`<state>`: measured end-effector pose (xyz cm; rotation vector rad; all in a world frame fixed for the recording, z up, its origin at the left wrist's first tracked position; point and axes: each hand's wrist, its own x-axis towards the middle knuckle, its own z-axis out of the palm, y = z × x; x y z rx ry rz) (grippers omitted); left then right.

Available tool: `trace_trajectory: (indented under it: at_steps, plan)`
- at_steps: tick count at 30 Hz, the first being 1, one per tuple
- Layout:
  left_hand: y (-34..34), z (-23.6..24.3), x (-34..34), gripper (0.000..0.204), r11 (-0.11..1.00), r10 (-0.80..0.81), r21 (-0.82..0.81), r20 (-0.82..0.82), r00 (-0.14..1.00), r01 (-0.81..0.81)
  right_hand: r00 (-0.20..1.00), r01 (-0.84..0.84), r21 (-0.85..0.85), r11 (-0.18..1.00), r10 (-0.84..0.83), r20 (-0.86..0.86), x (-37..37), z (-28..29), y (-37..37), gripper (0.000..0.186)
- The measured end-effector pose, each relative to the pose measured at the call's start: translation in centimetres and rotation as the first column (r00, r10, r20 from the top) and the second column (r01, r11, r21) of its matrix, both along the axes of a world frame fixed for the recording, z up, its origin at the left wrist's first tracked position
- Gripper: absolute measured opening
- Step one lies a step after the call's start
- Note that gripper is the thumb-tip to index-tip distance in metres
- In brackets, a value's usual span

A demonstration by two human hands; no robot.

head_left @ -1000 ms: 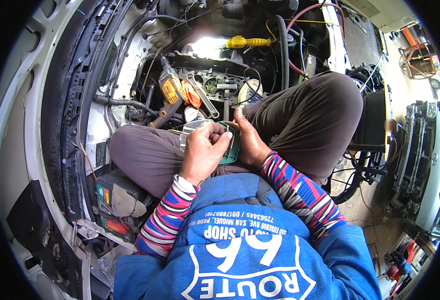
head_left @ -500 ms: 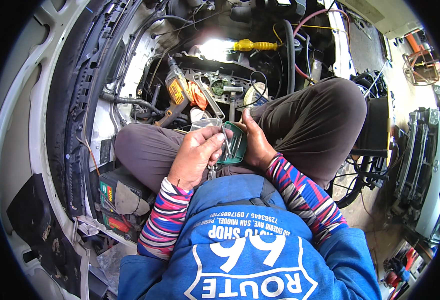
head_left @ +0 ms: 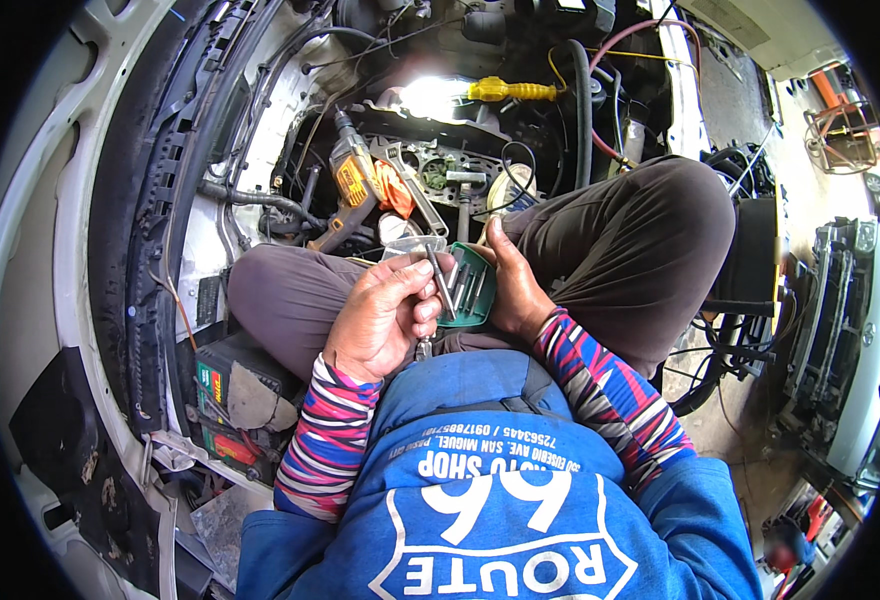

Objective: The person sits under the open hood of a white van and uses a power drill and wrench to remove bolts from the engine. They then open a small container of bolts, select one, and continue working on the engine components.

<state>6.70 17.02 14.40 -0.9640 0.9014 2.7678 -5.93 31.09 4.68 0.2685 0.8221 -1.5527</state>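
Observation:
My left hand (head_left: 380, 312) pinches a slim dark metal bit (head_left: 441, 284) between thumb and fingers, tilted over the near side of a small green case (head_left: 484, 308). My right hand (head_left: 516, 288) grips this case from its right side, thumb up along the rim. Several metal bits (head_left: 472, 288) lie in the case, side by side. The case's clear lid (head_left: 420, 243) stands open at its far left, partly behind my left hand. A small metal piece (head_left: 423, 349) hangs below my left fingers; its kind is unclear.
My crossed legs frame the case inside an engine bay. Ahead lie a yellow drill (head_left: 352, 180), an orange rag (head_left: 393, 188), an adjustable wrench (head_left: 420, 197), a hammer (head_left: 466, 190) and a lit yellow work lamp (head_left: 510, 91). A car battery (head_left: 235, 395) sits at left.
My left hand has shifted slightly left and turned, so the bit now leans away from the case's middle and more bits show. My right hand keeps its place on the case.

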Motion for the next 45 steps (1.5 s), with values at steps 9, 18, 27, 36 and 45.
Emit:
trace_trajectory:
  at_steps: [9,18,27,36,45]
  plan:
    - [-0.2,0.0,0.3,0.026,0.999,0.015,-0.029,-0.023,1.000,-0.015,1.000,0.025,0.037,0.999,-0.025,0.003,0.1,1.1,-0.1,0.091]
    - [-0.1,-0.9,0.3,0.021,0.700,0.267,-0.690,0.015,0.964,-0.183,0.998,0.042,0.038,0.998,-0.044,0.040,0.0,1.2,-0.3,0.086]
    - [-1.5,-1.3,1.2,0.021,0.511,0.375,-0.848,0.072,0.924,-0.142,0.998,0.029,-0.010,1.000,-0.029,0.060,0.0,1.0,-0.3,0.083]
    - [0.6,-0.9,-1.3,0.022,-0.150,-0.094,-0.966,0.227,0.969,0.211,0.999,-0.007,-0.025,1.000,0.008,0.053,0.1,0.4,-0.2,0.084]
    - [1.5,-1.3,-3.4,0.021,-0.429,-0.152,-0.843,0.421,0.894,0.324,0.998,-0.029,-0.080,0.996,0.033,0.048,0.3,-1.1,0.0,0.084]
